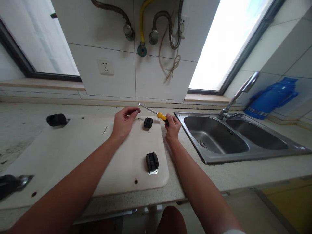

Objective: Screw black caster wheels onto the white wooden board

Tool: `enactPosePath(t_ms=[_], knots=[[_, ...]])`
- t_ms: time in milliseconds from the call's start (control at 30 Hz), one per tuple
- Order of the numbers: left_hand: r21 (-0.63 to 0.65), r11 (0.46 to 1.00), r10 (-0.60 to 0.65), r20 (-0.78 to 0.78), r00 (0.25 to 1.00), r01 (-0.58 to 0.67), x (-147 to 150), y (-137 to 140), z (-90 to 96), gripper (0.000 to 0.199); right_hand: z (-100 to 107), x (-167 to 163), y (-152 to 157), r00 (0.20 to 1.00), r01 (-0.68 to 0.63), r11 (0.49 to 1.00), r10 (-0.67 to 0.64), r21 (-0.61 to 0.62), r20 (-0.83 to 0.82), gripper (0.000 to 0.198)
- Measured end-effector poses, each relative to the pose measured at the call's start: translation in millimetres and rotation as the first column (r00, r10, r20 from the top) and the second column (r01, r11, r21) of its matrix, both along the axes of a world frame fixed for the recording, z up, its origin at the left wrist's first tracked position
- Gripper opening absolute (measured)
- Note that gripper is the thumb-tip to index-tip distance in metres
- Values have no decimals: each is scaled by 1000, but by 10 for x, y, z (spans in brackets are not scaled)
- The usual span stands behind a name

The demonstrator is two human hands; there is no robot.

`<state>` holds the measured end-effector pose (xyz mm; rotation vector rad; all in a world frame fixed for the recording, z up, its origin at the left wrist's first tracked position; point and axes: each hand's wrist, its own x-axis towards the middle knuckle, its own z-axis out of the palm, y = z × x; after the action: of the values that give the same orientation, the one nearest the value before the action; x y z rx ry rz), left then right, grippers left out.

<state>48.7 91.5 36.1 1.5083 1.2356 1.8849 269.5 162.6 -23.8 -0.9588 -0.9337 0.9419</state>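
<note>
My right hand is closed around the handle of a screwdriver, yellow and black, whose thin shaft points up and left. Close to its tip, my left hand is pinched shut above the far part of a white board; whatever is between the fingertips is too small to name. Between my hands, a black caster wheel sits on the board. A second caster with a metal plate stands nearer to me. Two more black casters, one far left and one near left, are on the board.
A steel double sink with a faucet is set into the counter on the right. Beside it a blue thermos flask leans tilted by the wall. Hoses and a socket are on the tiled wall. The board has several holes.
</note>
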Motion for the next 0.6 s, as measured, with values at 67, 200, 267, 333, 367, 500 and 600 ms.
enactPosePath(t_ms=[67, 200, 267, 333, 367, 500, 600], knots=[[-3, 1000, -11, 21, 1000, 11, -7, 8, -3, 31, 2, 17, 4, 1000, 2, 1000, -2, 3, 14, 31], [8, 1000, 1, 53, 999, -2, -36, 22, -1, 30, 4, 41, 7, 999, 9, 1000, -9, 7, 46, 30], [13, 1000, 13, 50, 999, -13, -53, 30, 2, 28, 5, 48, 0, 998, 10, 1000, -11, 11, 66, 30], [14, 1000, 20, 50, 999, -21, -65, 38, 4, 26, 4, 51, -11, 996, 12, 1000, -13, 18, 88, 30], [13, 1000, 21, 50, 999, -22, -69, 42, 6, 25, 3, 51, -17, 995, 14, 1000, -16, 22, 98, 29], [12, 1000, 13, 28, 1000, -14, -72, 47, 15, 24, -5, 49, -34, 992, 20, 999, -24, 33, 123, 29], [9, 1000, 9, -4, 1000, -9, -77, 32, 31, 24, -3, 47, -41, 992, 28, 999, -33, 45, 125, 29]])
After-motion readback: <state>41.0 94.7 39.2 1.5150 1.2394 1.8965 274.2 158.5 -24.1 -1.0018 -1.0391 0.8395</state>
